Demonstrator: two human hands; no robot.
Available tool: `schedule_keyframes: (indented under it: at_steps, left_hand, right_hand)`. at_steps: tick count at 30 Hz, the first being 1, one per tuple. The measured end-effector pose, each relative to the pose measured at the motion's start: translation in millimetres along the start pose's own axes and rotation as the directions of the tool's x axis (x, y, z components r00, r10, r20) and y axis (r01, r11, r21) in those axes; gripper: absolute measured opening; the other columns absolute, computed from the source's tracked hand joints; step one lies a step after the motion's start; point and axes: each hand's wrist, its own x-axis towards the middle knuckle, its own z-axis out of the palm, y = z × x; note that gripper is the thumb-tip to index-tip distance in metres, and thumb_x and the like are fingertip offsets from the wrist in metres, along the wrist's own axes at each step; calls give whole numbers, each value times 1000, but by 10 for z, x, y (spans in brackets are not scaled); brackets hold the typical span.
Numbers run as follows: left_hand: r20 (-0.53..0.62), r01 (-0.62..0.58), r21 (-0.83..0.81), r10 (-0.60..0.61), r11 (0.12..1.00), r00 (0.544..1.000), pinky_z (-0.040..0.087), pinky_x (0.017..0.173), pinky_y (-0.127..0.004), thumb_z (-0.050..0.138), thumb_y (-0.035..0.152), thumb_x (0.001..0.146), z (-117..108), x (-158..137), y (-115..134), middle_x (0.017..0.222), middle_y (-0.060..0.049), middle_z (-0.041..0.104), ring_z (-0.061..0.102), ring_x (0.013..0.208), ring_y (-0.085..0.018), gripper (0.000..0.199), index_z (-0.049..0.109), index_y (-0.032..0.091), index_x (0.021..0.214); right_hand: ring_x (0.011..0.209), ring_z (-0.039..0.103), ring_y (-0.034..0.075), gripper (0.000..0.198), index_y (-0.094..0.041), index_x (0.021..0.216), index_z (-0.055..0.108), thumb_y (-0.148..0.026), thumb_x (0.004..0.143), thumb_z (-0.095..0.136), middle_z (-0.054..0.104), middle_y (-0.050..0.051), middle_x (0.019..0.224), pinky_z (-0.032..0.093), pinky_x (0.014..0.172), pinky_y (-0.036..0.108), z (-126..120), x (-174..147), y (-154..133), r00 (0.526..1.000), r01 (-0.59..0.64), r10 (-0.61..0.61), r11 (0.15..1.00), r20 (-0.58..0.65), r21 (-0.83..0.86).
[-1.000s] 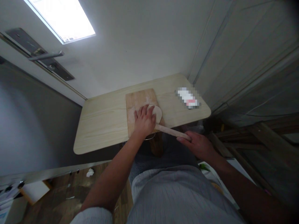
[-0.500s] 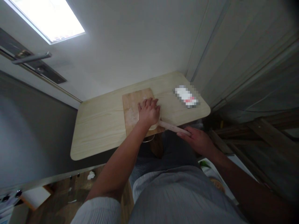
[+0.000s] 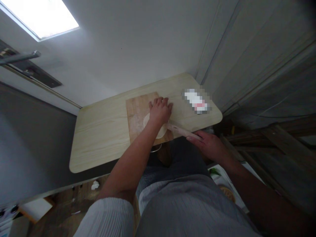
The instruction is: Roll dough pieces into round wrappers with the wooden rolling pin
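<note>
A pale, flat round of dough (image 3: 161, 132) lies on a small wooden cutting board (image 3: 138, 104) dusted with flour. My left hand (image 3: 161, 110) rests on the far right part of the dough, its fingers apart and pointing away from me. It hides much of the round. My right hand (image 3: 209, 146) is closed around the near end of a light wooden rolling pin (image 3: 184, 131). The pin slants from the board's right side out past the table edge, and its far end reaches the dough beside my left wrist.
The board sits on a narrow light-wood table (image 3: 98, 131) against a white door with a metal handle (image 3: 22, 58). A blurred-out white and pink item (image 3: 197, 101) lies at the table's right. Wooden planks (image 3: 283, 138) stand to the right. Crumpled white paper (image 3: 95, 185) is on the floor.
My left hand has slid slightly up and right over the dough, showing more of it. The rolling pin's far end has shifted a little with my right hand. The whole view has shifted slightly.
</note>
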Motion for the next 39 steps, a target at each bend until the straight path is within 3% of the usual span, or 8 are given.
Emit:
schedule_keyframes:
  at_steps: [6, 12, 15, 20, 26, 31, 35, 39]
  left_hand:
    - [93, -8, -284, 36, 959, 995, 43, 104, -39, 35, 35, 100, -68, 245, -284, 122, -11, 70, 60, 117, -25, 43, 70, 17, 117]
    - [300, -321, -175, 360, 931, 883, 35, 114, -40, 55, 26, 80, -197, 154, -594, 130, -6, 68, 54, 129, -26, 34, 76, 24, 107]
    - [322, -355, -167, 391, 920, 862, 40, 109, -37, 61, 23, 71, -307, 96, -556, 126, -6, 69, 58, 124, -26, 37, 76, 23, 105]
    - [452, -178, -231, 268, 956, 851, 51, 75, -27, 62, 17, 65, -566, 116, -475, 93, -1, 76, 68, 87, -20, 35, 73, 23, 97]
    - [486, -5, -316, 166, 949, 858, 46, 68, -26, 69, 22, 67, -727, 157, -726, 79, 0, 74, 66, 78, -19, 13, 75, 24, 78]
    - [338, 268, -501, -99, 823, 936, 44, 61, -25, 70, 32, 73, -692, -71, -1046, 75, -3, 70, 61, 66, -15, 18, 74, 18, 84]
    - [270, 392, -627, -284, 674, 920, 43, 56, -24, 68, 34, 76, -583, -355, -1148, 76, -4, 69, 57, 60, -12, 26, 73, 15, 92]
    - [247, 420, -658, -348, 625, 905, 43, 55, -23, 68, 35, 76, -507, -526, -1155, 81, -6, 72, 56, 61, -12, 30, 75, 13, 95]
  right_hand:
    - [64, 59, 19, 46, -22, 75, 60, -65, 89, 51, 64, 3, 68, 34, 57, 29, 36, -39, 48, 1000, 22, -23, 999, 14, 49]
    - [53, 48, 15, 52, -23, 65, 51, -71, 84, 53, 49, -3, 53, 34, 52, 27, 133, -274, 290, 986, -107, 136, 960, -97, 260]
    - [56, 50, 16, 50, -22, 69, 55, -70, 84, 53, 53, -2, 56, 36, 53, 27, 142, -358, 342, 984, -124, 155, 949, -89, 290]
    - [56, 51, 16, 50, -23, 68, 53, -70, 84, 53, 51, -3, 56, 36, 54, 28, 119, -404, 292, 986, -108, 137, 958, -94, 264]
    - [55, 49, 16, 49, -23, 67, 51, -68, 85, 54, 50, -3, 55, 37, 53, 28, 130, -394, 242, 991, -72, 100, 957, -86, 282]
    - [56, 50, 16, 49, -23, 68, 52, -69, 86, 53, 51, -2, 56, 38, 54, 28, 194, -379, 179, 993, -36, 65, 959, -95, 281]
    - [55, 51, 16, 48, -23, 68, 50, -67, 87, 52, 51, -3, 55, 35, 53, 27, 210, -326, 82, 999, -10, 22, 971, -44, 240]
    - [59, 55, 17, 45, -23, 69, 50, -64, 89, 52, 56, -1, 59, 34, 55, 28, 164, -188, -18, 999, 55, -54, 988, -8, 144]
